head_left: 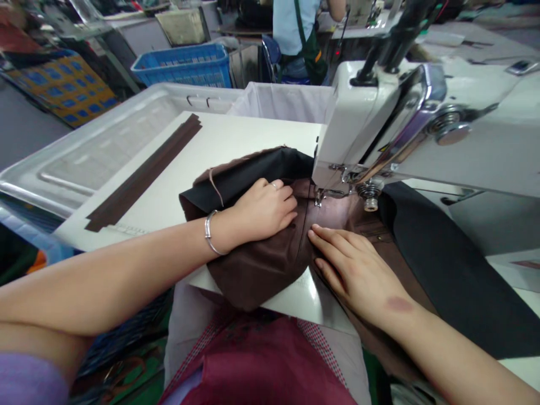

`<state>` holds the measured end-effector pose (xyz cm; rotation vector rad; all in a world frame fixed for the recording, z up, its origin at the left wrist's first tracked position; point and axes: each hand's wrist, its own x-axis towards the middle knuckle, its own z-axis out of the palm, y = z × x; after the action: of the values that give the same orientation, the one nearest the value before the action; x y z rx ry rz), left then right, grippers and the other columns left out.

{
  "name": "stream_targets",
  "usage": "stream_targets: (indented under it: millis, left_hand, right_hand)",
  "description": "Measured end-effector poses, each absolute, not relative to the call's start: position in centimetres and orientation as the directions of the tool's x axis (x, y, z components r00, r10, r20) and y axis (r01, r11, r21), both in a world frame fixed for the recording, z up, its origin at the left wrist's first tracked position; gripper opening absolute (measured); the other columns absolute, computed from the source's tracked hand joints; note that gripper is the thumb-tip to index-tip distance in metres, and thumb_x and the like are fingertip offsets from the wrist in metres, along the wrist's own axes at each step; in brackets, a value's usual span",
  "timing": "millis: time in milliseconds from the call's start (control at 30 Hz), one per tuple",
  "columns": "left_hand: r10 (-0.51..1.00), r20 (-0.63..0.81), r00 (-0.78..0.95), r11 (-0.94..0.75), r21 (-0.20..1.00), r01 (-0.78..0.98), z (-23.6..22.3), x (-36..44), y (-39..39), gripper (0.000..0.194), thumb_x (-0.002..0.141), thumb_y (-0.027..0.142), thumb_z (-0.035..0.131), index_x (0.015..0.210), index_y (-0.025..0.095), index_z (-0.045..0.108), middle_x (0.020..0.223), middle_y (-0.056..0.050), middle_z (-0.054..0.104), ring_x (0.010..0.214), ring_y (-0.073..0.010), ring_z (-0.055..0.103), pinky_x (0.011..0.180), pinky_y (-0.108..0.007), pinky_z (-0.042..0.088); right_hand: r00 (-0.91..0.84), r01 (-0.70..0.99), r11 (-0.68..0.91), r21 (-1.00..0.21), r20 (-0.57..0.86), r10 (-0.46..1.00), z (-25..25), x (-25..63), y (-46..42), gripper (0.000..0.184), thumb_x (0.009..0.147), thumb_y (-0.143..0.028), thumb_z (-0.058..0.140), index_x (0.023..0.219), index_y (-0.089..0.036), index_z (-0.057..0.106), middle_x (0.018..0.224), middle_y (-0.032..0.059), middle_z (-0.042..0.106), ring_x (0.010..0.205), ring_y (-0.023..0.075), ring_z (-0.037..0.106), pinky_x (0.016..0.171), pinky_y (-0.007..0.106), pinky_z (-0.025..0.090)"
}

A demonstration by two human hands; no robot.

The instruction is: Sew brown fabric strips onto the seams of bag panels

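**Brown fabric (253, 275) at the presser foot (319, 198), both your hands close by**

Dark strips (145, 171) lie along the left edge of the counter (169, 188), from the near-left corner towards the far-left one, well apart from your work. Next comes the bunched brown fabric, around the middle of the counter, its lower folds overhanging the near edge. A thin loose cord (216, 188) crosses its black lining (248, 180); if that cord slides right, it could get caught near the foot.

Your left hand (261, 208) rests on the bunch with a half-closed grip, fingers curled down; whether they pinch a fold, you cannot tell. Just right of it stands the foot, below the sewing machine (363, 107). Bunching so close could tuck a second layer under it.

Your right hand (354, 264) has an open grip, fingers extended on the fabric in front of the foot, pinching nothing visible. Those fingertips are near enough to be hurt if they slip forward while the needle runs. Towards the right edge, a black panel (455, 270) spreads out; its weight could drag the fabric askew.
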<state>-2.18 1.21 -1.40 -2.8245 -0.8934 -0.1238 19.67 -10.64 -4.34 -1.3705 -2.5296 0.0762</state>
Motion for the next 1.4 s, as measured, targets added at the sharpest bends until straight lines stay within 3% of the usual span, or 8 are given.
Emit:
stream_targets:
  millis: [233, 367, 633, 833, 967, 1100, 1267, 1400]
  left_hand:
    - [0.228, -0.159, 0.961, -0.952, 0.171, 0.254, 0.7, -9.0, -4.7, 0.104, 0.074, 0.075, 0.055, 0.153, 0.019, 0.015, 0.159, -0.011, 0.019, 0.146, -0.0328, 0.016, 0.118, -0.051, 0.005]
    - [0.192, -0.103, 0.976, -0.961, 0.183, 0.208, -0.1, -9.6, -6.5, 0.096, 0.080, 0.059, 0.059, 0.153, 0.018, 0.012, 0.157, -0.011, 0.023, 0.147, -0.0308, 0.016, 0.118, -0.052, -0.008]
    - [0.175, -0.004, 0.985, -0.985, 0.011, 0.175, -0.2, -5.1, -3.7, 0.083, 0.079, 0.058, 0.062, 0.142, 0.009, 0.038, 0.122, -0.017, 0.062, 0.112, -0.0296, 0.057, 0.114, -0.056, 0.022]
    - [0.004, -0.014, 1.000, -0.995, -0.103, 0.002, 1.0, -3.4, -3.2, 0.065, 0.082, 0.064, 0.053, 0.119, 0.011, 0.060, 0.133, -0.019, 0.054, 0.129, -0.0312, 0.045, 0.115, -0.050, 0.021]
    - [0.222, -0.069, 0.972, -0.963, -0.170, 0.208, 1.1, -2.6, -4.2, 0.101, 0.074, 0.083, 0.043, 0.134, 0.003, 0.048, 0.107, -0.020, 0.066, 0.097, -0.0310, 0.061, 0.097, -0.047, 0.037]
    - [0.400, -0.064, 0.914, -0.895, -0.243, 0.374, 0.7, -2.9, -6.4, 0.095, 0.081, 0.076, 0.044, 0.140, 0.002, 0.042, 0.107, -0.022, 0.066, 0.100, -0.0326, 0.061, 0.098, -0.051, 0.036]
    - [0.195, 0.073, 0.978, -0.973, 0.143, 0.183, -1.7, -4.8, -7.2, 0.050, 0.095, 0.030, 0.048, 0.138, 0.005, 0.045, 0.143, -0.020, 0.046, 0.136, -0.0248, 0.040, 0.115, -0.042, 0.030]
    - [0.522, 0.110, 0.846, -0.711, 0.605, 0.360, -1.7, -5.4, -7.7, 0.036, 0.098, 0.035, 0.046, 0.128, 0.020, 0.057, 0.135, -0.007, 0.058, 0.129, -0.0169, 0.050, 0.113, -0.039, 0.036]
  right_hand:
    - [-0.517, 0.816, 0.555, -0.161, 0.223, 0.826, -4.9, 19.8, -10.3, 0.046, 0.097, -0.033, 0.044, 0.140, -0.016, 0.046, 0.143, 0.0103, 0.048, 0.125, 0.0251, 0.047, 0.105, 0.045, 0.039]
    - [-0.556, 0.801, 0.587, -0.118, 0.219, 0.802, -5.2, 19.8, -10.3, 0.067, 0.090, -0.058, 0.050, 0.141, -0.016, 0.045, 0.143, 0.0145, 0.048, 0.128, 0.0304, 0.044, 0.103, 0.049, 0.040]
    - [-0.546, 0.796, 0.588, -0.140, 0.253, 0.799, -4.4, 18.4, -13.2, 0.057, 0.091, -0.051, 0.053, 0.137, -0.017, 0.051, 0.139, 0.0146, 0.051, 0.128, 0.0291, 0.044, 0.108, 0.051, 0.035]
    - [-0.512, 0.795, 0.574, -0.196, 0.291, 0.808, -4.4, 18.0, -14.1, 0.053, 0.091, -0.050, 0.054, 0.132, -0.017, 0.056, 0.131, 0.0154, 0.056, 0.124, 0.0292, 0.047, 0.102, 0.049, 0.042]
    - [-0.511, 0.791, 0.574, -0.211, 0.288, 0.810, -4.5, 18.0, -14.1, 0.050, 0.092, -0.048, 0.053, 0.130, -0.016, 0.057, 0.131, 0.0152, 0.056, 0.122, 0.0289, 0.048, 0.102, 0.049, 0.042]
    - [-0.503, 0.795, 0.567, -0.213, 0.291, 0.814, -4.6, 17.9, -14.1, 0.052, 0.090, -0.045, 0.056, 0.134, -0.016, 0.054, 0.132, 0.0157, 0.055, 0.122, 0.0293, 0.048, 0.101, 0.050, 0.043]
    - [-0.500, 0.771, 0.574, -0.277, 0.296, 0.814, -4.0, 18.3, -16.2, 0.056, 0.089, -0.050, 0.055, 0.131, -0.013, 0.054, 0.137, 0.0160, 0.053, 0.128, 0.0283, 0.046, 0.106, 0.050, 0.040]
    - [-0.573, 0.742, 0.599, -0.301, 0.178, 0.800, -3.6, 19.1, -19.4, 0.089, 0.078, -0.068, 0.060, 0.142, -0.009, 0.040, 0.150, 0.0168, 0.038, 0.138, 0.0292, 0.034, 0.112, 0.051, 0.034]
